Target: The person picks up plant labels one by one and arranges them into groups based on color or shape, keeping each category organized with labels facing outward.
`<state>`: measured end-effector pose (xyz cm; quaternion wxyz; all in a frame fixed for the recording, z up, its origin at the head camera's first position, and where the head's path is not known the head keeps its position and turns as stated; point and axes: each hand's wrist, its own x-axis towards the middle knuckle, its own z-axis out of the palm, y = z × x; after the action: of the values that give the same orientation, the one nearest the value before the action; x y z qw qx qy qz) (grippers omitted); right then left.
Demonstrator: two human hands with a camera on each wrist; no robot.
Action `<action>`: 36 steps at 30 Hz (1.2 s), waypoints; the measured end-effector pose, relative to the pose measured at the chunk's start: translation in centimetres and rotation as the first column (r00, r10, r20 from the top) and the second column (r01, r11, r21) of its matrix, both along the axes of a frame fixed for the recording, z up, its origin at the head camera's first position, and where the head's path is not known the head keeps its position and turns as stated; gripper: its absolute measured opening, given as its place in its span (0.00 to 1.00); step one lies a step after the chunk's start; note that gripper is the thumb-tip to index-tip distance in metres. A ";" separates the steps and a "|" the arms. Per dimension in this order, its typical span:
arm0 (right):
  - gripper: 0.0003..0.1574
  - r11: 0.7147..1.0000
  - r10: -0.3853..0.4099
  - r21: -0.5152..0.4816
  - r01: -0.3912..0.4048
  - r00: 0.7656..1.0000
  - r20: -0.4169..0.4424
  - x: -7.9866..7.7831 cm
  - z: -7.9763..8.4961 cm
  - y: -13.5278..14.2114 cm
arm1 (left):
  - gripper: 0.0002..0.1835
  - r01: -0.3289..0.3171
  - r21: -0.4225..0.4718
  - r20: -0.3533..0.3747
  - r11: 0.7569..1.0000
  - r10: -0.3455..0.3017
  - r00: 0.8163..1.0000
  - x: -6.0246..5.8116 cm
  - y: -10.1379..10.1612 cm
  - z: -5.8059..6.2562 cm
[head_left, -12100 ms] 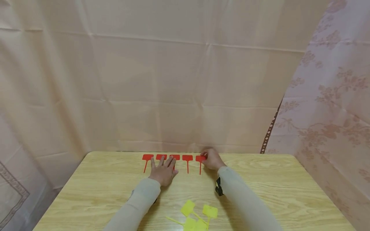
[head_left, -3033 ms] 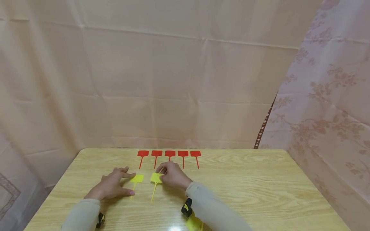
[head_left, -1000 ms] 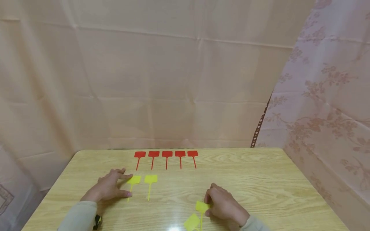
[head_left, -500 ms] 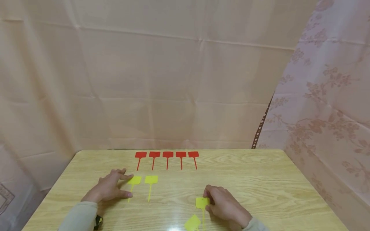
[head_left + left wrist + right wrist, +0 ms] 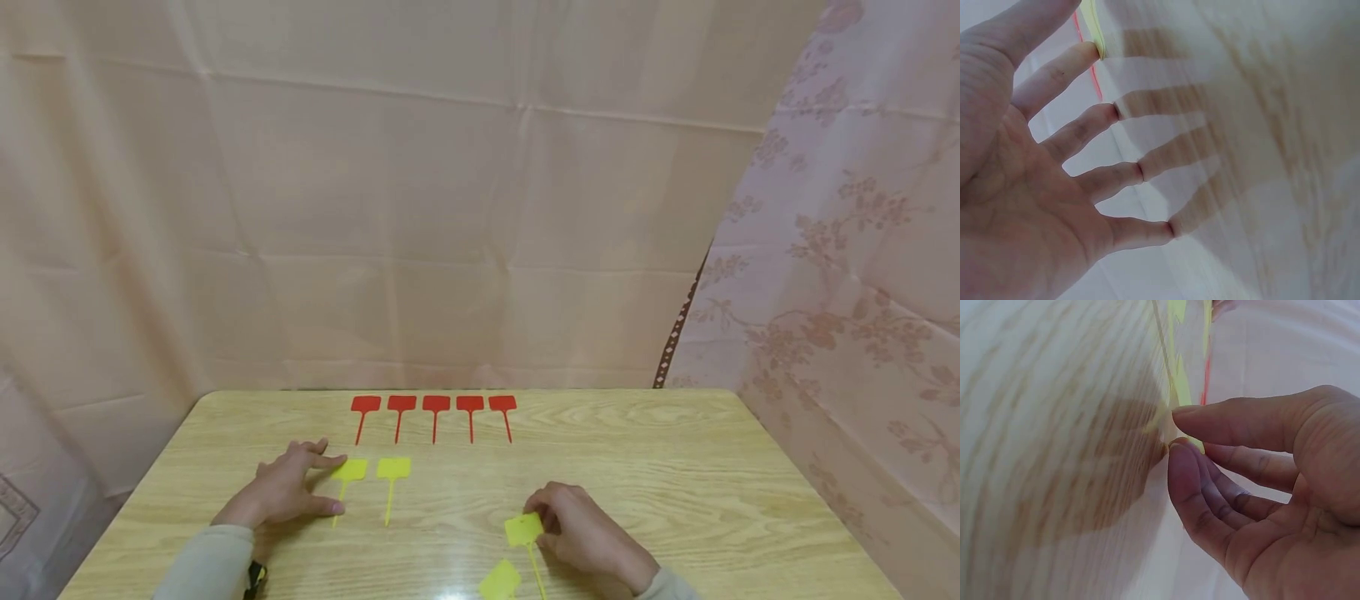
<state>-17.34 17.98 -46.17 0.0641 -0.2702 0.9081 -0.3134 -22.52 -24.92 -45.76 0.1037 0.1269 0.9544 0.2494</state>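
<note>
My left hand lies at the left of the table with its fingers spread. Its index fingertip and thumb touch a yellow plant label. A second yellow label lies just right of that one, stem toward me. My right hand pinches another T-shaped yellow label by the right edge of its head, thumb against fingers. In the right wrist view those fingertips meet at the label's edge, low over the wood. One more yellow label lies nearer me, its lower part cut off by the frame.
Several red plant labels lie in a row along the far edge of the wooden table, stems toward me. A beige curtain hangs right behind that edge, and a flowered cloth hangs at the right.
The second yellow label was laid down and released by my right hand, which moved right and nearer to another one. Lately it has tilted that label slightly. My left hand stays put.
</note>
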 end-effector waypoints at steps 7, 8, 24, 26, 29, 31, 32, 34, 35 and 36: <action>0.20 1.000 0.026 -0.016 -0.026 1.000 -0.012 0.0 0.2 0.4 | 0.42 -0.003 0.005 -0.002 1.000 0.003 1.000 0.0 0.0 0.0; 0.20 1.000 0.023 -0.016 -0.023 1.000 -0.012 -0.1 0.4 0.4 | 0.42 -0.004 0.007 0.002 1.000 0.004 1.000 0.0 0.0 0.0; 0.18 0.998 0.025 -0.055 -0.026 0.999 -0.021 -3.7 1.0 -4.9 | 0.42 0.000 0.009 -0.005 1.000 0.000 1.000 0.2 0.0 0.2; 0.18 0.998 0.025 -0.052 -0.025 1.000 0.002 -4.3 0.7 -6.4 | 0.42 0.000 0.010 -0.008 1.000 0.000 1.000 0.2 0.0 0.2; 0.18 0.999 0.016 -0.030 -0.015 1.000 0.016 -5.3 0.3 -8.5 | 0.42 0.002 0.008 -0.015 1.000 -0.002 1.000 0.2 0.0 0.2; 0.18 1.000 -0.003 -0.012 0.004 1.000 0.025 -5.8 0.1 -9.5 | 0.42 0.000 0.007 -0.017 1.000 0.000 1.000 0.2 0.0 0.1; 0.19 1.000 -0.015 -0.006 0.015 0.999 0.031 -6.0 0.1 -9.9 | 0.42 -0.003 0.008 -0.015 1.000 0.003 1.000 0.2 0.1 0.1; 0.18 0.999 -0.038 0.001 0.038 0.999 0.039 -6.5 -0.2 -10.4 | 0.42 -0.008 0.005 -0.008 1.000 0.008 1.000 0.2 0.1 0.1; 0.19 0.999 -0.051 -0.002 0.052 0.997 0.052 -6.7 -0.3 -10.6 | 0.42 -0.010 0.004 -0.004 1.000 0.010 1.000 0.1 0.1 0.1; 0.19 0.998 -0.061 -0.006 0.061 0.997 0.056 -6.9 -0.3 -10.8 | 0.42 -0.012 0.000 -0.001 1.000 0.012 1.000 0.1 0.1 0.2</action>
<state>-24.29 7.15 -46.49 0.0787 -0.2338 0.9126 -0.3260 -22.44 -24.87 -45.59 0.1015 0.1211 0.9553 0.2500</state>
